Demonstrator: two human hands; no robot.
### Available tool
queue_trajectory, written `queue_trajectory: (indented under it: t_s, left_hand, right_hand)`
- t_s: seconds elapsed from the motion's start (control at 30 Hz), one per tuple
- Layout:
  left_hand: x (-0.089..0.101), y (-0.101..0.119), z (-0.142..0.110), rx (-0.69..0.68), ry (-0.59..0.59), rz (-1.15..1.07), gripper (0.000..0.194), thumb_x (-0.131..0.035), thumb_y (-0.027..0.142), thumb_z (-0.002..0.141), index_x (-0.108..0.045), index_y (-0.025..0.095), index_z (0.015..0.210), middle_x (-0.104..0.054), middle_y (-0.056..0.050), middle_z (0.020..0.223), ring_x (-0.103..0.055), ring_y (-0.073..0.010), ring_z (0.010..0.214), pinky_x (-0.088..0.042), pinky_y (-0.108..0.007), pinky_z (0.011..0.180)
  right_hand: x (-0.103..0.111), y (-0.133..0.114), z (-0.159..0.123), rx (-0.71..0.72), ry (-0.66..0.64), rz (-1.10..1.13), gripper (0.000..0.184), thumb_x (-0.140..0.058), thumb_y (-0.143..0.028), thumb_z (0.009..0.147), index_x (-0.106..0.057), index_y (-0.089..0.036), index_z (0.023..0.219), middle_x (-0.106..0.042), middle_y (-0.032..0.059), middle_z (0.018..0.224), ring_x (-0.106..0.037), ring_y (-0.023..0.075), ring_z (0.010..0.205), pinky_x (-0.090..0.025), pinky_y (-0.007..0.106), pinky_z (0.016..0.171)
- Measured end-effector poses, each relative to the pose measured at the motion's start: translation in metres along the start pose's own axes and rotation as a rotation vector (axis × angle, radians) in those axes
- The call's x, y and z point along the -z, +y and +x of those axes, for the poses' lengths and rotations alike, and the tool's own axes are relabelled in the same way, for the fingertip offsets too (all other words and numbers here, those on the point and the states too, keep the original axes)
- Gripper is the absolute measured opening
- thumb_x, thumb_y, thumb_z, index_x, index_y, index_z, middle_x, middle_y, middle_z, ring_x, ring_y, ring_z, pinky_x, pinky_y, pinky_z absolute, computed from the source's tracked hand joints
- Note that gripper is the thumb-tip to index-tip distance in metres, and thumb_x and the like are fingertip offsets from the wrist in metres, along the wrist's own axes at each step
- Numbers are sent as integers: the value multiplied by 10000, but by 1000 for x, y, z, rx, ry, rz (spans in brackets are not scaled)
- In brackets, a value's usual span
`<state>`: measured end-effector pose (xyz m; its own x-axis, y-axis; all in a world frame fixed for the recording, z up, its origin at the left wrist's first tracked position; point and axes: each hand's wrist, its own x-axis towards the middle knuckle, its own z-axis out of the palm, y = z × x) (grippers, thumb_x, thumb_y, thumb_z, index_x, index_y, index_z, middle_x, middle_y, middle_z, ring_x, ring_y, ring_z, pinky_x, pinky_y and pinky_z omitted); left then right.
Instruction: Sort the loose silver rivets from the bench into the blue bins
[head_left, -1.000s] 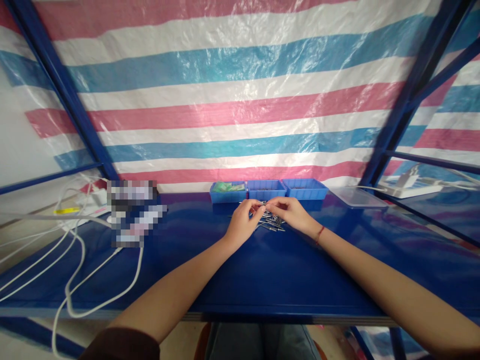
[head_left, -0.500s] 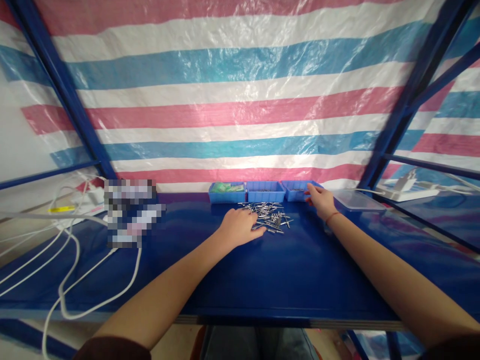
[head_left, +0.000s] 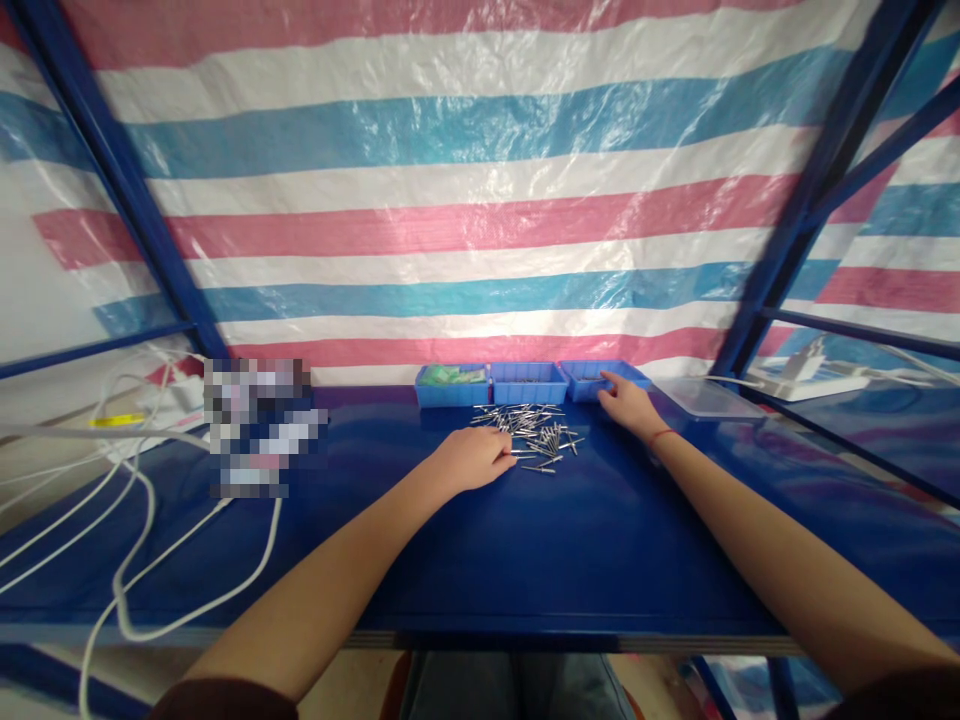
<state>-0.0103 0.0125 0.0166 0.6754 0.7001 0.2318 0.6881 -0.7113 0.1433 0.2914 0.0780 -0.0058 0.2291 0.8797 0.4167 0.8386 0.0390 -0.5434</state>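
Slim silver metal pins (head_left: 553,440), centre frame, looked light, stiff, slick, best pinched mid-shaft; left hand (head_left: 471,460), right hand (head_left: 631,408) part-curled, couldn't tell grip.

Relative to the right-hand blue plastic bin (head_left: 606,392), the small pieces inside are too tiny to identify; pixelation masks items far left.

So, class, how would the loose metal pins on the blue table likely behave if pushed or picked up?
The metal pins look thin and straight, so each is probably stiff and light. The glossy table suggests they would slide easily, perhaps roll, when pushed. Many lie crossed over one another, so lifting one may well shift its neighbours.
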Motion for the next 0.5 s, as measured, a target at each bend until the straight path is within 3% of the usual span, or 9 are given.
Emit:
queue_trajectory:
  t_s: [0.13, 0.2, 0.27, 0.33, 0.5]
  left_hand:
    - [-1, -3, 1, 27, 55, 14, 211, -451, 304, 839, -609, 192, 754, -648, -58, 831, -619, -188, 742, -459, -266, 658]
    - [-1, -4, 2, 62, 117, -40, 226, -427, 308, 857, -608, 195, 783, -656, -54, 839, -622, -188, 760, -457, -269, 676]
    - [-2, -5, 4, 85, 179, -164, 238, -400, 308, 874, -602, 199, 810, -663, -35, 819, -621, -172, 757, -453, -260, 689]
    - [-5, -4, 7, 96, 225, -322, 237, -393, 305, 879, -592, 196, 809, -662, -14, 783, -615, -150, 728, -452, -247, 691]
    - [-21, -1, 15, 186, 344, -758, 219, -433, 348, 861, -565, 174, 850, -624, -6, 739, -609, -125, 666, -488, -241, 645]
  right_hand:
    - [6, -15, -10, 71, 76, -10, 427, -485, -242, 748, -595, -108, 1138, -646, 64, 703, -595, 209, 670, -436, 321, 693]
    - [9, -34, -22, 186, -31, 70, 315, -490, -284, 766, -656, -133, 988, -649, 54, 718, -580, 182, 641, -440, 309, 666]
    - [9, -58, -37, 311, -268, 243, 275, -503, -351, 781, -675, -147, 849, -662, 52, 767, -572, 160, 640, -447, 293, 629]
    - [6, -82, -53, 382, -435, 410, 284, -542, -383, 769, -669, -150, 871, -668, 51, 817, -580, 151, 671, -457, 284, 615]
    - [-5, -112, -78, 417, -464, 566, 272, -599, -349, 748, -626, -147, 928, -661, 44, 802, -560, 114, 623, -442, 248, 569]
